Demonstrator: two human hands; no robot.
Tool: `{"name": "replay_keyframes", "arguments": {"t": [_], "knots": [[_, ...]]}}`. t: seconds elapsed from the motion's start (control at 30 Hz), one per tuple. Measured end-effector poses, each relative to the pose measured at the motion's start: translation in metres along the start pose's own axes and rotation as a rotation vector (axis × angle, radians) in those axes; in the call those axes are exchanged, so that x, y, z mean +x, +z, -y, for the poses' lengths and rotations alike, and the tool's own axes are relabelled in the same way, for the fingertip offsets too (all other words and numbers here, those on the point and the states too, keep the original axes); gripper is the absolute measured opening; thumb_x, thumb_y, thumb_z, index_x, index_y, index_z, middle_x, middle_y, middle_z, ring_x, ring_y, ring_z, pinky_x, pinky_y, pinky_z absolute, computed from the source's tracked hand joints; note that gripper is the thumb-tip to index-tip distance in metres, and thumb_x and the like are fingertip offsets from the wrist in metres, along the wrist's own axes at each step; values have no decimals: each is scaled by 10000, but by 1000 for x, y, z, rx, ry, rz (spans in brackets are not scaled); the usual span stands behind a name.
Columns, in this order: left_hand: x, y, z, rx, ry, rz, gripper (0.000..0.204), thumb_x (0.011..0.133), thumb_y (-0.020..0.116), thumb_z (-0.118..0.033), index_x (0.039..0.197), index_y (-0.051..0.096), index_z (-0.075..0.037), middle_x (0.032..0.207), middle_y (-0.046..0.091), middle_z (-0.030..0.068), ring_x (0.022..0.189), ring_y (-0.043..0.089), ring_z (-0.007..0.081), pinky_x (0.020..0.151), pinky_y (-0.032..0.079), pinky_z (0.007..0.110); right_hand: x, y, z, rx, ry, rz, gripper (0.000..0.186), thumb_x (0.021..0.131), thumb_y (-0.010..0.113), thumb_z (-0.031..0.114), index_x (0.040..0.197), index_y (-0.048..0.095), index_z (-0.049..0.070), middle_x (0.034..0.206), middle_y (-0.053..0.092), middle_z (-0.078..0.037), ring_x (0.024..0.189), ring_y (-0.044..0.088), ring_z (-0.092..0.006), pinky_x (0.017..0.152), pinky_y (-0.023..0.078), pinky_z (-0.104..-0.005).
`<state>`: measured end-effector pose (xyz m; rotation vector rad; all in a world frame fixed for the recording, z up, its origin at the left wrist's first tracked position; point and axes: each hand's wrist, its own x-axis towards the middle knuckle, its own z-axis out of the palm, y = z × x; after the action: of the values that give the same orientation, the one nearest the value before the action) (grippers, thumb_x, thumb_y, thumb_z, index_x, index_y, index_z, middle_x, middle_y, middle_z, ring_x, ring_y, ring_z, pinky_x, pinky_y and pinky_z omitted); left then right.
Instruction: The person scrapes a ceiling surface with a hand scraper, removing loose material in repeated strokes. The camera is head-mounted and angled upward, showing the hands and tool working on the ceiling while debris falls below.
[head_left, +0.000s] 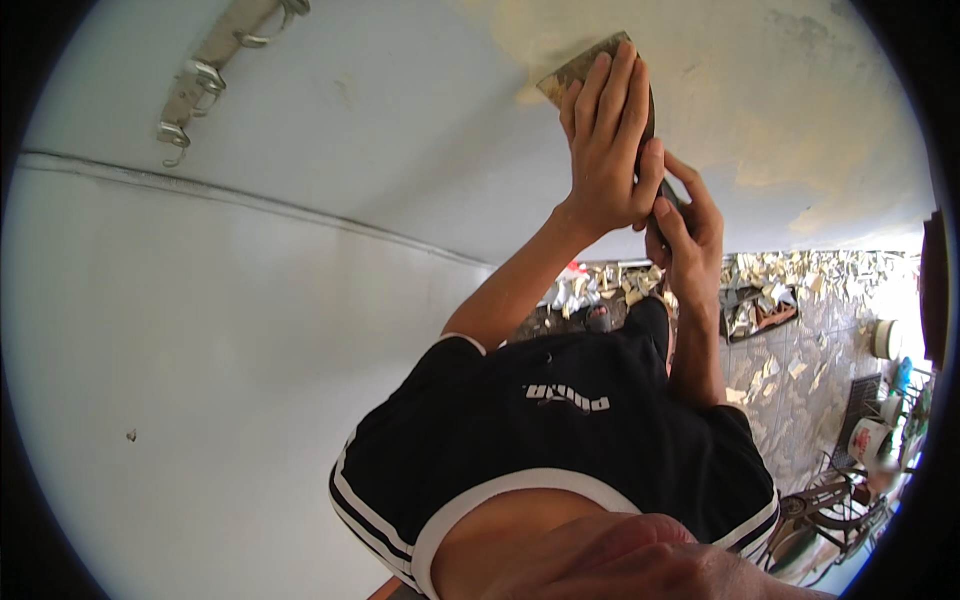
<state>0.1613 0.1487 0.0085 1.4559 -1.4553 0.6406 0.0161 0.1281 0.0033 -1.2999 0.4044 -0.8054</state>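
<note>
A wide scraper (582,74) with a dark, stained blade lies against the pale wall (440,90), its front edge at a yellowish patch. Stretched along the back of the blade are the fingers of my left hand (607,150), pressing on it, while the thumb bends round its side. Lower down, my right hand (690,235) is closed around the scraper's handle, most of which its fingers hide. The two hands touch or nearly touch near the handle.
A metal hook rail (205,80) is fixed at the upper left. Peeled flakes (770,375) litter the tiled floor (745,415). At the right stand a bicycle (830,510), a white bucket (868,440) and a pale round container (886,340). A groove (300,213) crosses the wall.
</note>
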Motion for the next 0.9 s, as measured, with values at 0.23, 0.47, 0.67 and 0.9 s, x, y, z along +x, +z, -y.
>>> {"name": "replay_keyframes", "arguments": {"t": [0.23,0.47,0.67,0.9], "knots": [[-8,16,-9,-193,-107,-242,614,1004,382,-248,1479,301,133,1577,240,307,1481,207,436,1176,164,543,9,-6,58,-329,23,91,388,956,563,77,1341,595,35,746,651,-43,677,507,-62,625,397,-239],[-36,28,-3,-163,43,-143,681,993,408,-285,1477,240,164,1586,146,347,1479,103,519,1177,132,590,15,-9,88,-542,5,138,408,944,552,52,1349,601,73,693,595,-25,635,484,-75,597,392,-249],[27,14,5,88,249,-357,560,910,589,-335,1355,532,-1,1389,534,251,1318,474,409,1141,261,547,9,2,83,-558,-56,179,383,966,543,42,1349,545,34,711,574,-20,632,443,-56,583,353,-234],[55,-1,12,250,532,-324,277,763,644,-294,607,460,-158,616,480,-34,617,493,151,676,398,318,21,-14,95,-604,-31,298,357,935,600,49,1273,488,26,724,636,-108,666,558,-126,639,440,-278]]}}
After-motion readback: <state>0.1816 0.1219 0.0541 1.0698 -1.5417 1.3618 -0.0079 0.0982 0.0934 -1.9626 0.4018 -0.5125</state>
